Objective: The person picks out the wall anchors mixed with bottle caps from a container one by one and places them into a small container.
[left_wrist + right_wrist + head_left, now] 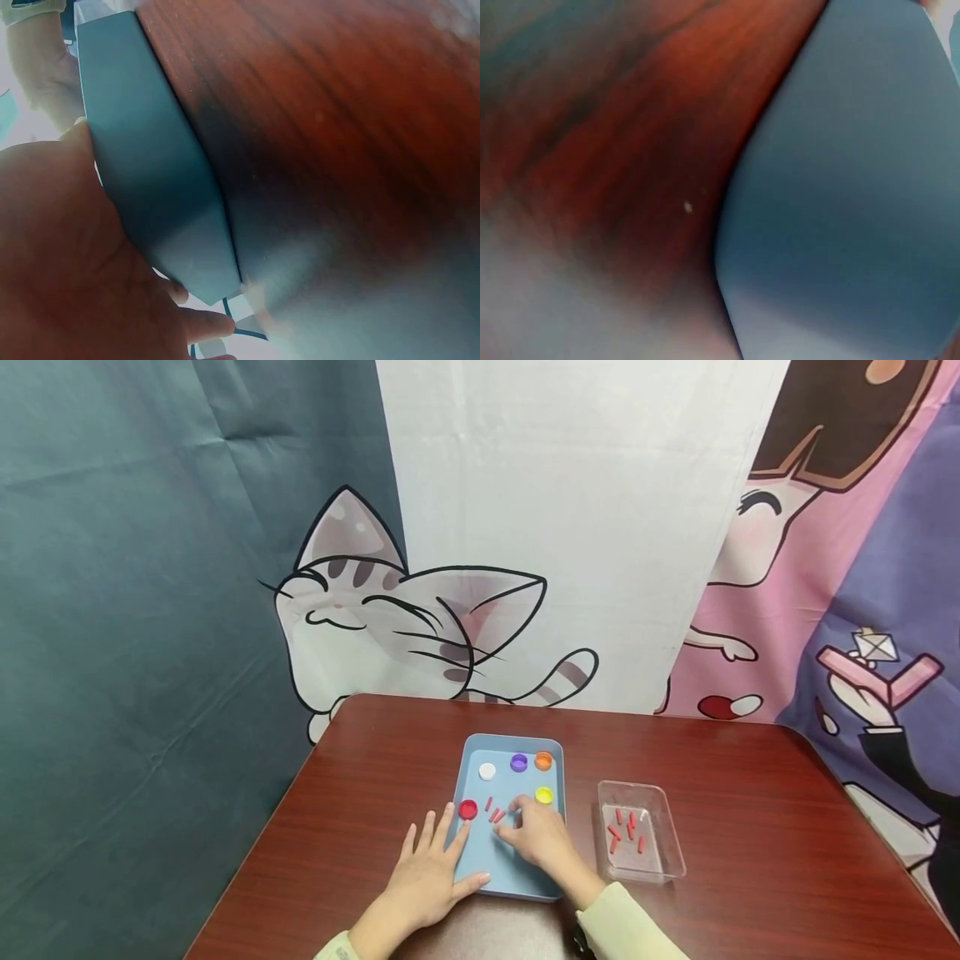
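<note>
A light blue tray (510, 878) lies on the table. My left hand (423, 878) rests at its left rim with fingers spread; the left wrist view shows this hand (67, 247) against the tray's outer wall (161, 150). Over the tray, my right hand (542, 837) is bent down, thumb and index finger apart beside short red sticks (500, 817). Another red stick (488, 804) lies just behind them. A red round cap (468, 810) sits by the left fingertips, and a yellow cap (543, 795) lies beyond the right hand. The right wrist view shows only tray wall (847, 172) and table.
Farther back in the tray are a white cap (487, 772), a purple cap (519, 763) and an orange cap (543, 761). Right of the tray stands a clear plastic box (652, 870) with several red sticks (631, 827). A printed curtain (570, 527) hangs behind the brown table (757, 827).
</note>
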`<act>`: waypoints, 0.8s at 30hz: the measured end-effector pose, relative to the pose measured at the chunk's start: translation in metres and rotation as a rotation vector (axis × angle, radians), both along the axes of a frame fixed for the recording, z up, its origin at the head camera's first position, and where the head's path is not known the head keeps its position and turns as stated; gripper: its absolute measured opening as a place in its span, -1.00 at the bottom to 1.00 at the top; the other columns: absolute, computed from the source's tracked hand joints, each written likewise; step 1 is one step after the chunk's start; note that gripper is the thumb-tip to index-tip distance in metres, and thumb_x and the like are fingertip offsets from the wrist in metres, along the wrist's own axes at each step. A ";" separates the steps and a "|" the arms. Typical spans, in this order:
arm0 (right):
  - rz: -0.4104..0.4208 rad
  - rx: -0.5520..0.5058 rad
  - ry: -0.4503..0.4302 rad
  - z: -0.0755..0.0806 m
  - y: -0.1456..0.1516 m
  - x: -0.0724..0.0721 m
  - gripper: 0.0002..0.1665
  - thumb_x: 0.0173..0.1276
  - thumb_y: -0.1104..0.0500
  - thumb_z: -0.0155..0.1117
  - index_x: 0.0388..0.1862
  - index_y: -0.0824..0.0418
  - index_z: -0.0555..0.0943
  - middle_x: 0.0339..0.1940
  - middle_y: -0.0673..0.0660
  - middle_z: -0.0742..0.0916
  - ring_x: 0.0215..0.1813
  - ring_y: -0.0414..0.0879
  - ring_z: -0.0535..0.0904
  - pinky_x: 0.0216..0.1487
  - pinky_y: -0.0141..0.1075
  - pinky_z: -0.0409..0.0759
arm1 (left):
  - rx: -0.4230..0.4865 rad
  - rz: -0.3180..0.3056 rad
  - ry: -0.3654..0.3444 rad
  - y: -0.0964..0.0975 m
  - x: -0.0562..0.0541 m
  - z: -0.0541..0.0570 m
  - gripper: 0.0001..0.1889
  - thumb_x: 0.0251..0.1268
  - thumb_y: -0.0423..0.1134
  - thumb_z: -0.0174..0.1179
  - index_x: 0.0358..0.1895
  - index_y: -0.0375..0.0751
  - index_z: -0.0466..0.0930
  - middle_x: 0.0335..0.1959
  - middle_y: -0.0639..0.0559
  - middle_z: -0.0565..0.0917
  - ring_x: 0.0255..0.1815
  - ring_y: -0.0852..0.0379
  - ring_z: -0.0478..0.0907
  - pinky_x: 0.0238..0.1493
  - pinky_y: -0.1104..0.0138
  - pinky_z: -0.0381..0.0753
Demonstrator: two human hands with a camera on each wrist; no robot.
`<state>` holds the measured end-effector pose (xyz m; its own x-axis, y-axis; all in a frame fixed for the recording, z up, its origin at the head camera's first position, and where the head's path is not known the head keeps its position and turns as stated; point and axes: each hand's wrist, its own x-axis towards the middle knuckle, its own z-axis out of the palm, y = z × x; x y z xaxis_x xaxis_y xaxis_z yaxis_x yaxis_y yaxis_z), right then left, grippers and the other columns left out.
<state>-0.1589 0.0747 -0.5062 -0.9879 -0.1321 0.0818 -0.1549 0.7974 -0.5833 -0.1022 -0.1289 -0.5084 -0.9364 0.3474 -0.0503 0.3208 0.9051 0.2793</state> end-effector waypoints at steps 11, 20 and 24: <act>-0.033 0.060 -0.061 -0.007 -0.010 -0.006 -0.52 0.12 -0.09 0.57 -0.18 0.19 0.60 -0.52 -0.02 0.56 -0.45 -0.10 0.46 -0.40 -0.20 0.46 | 0.006 -0.006 -0.005 -0.001 0.001 0.004 -0.12 0.39 0.45 -0.08 0.57 -0.09 0.24 0.66 -0.23 -0.04 0.61 -0.39 -0.06 0.49 -0.30 -0.06; -0.073 0.069 -0.072 -0.008 -0.019 -0.008 -0.53 0.11 -0.07 0.59 -0.25 0.15 0.54 -0.55 -0.02 0.53 -0.48 -0.09 0.44 -0.41 -0.21 0.45 | -0.002 -0.003 -0.002 -0.002 -0.001 0.002 -0.11 0.38 0.46 -0.08 0.57 -0.08 0.24 0.66 -0.21 -0.04 0.62 -0.38 -0.06 0.50 -0.30 -0.06; -0.077 0.080 -0.054 -0.010 -0.019 -0.008 -0.54 0.11 -0.06 0.60 -0.29 0.13 0.51 -0.54 -0.01 0.54 -0.47 -0.09 0.44 -0.41 -0.20 0.45 | -0.001 -0.005 -0.002 -0.001 -0.001 0.002 -0.11 0.39 0.46 -0.08 0.58 -0.08 0.24 0.66 -0.21 -0.05 0.62 -0.37 -0.07 0.50 -0.29 -0.07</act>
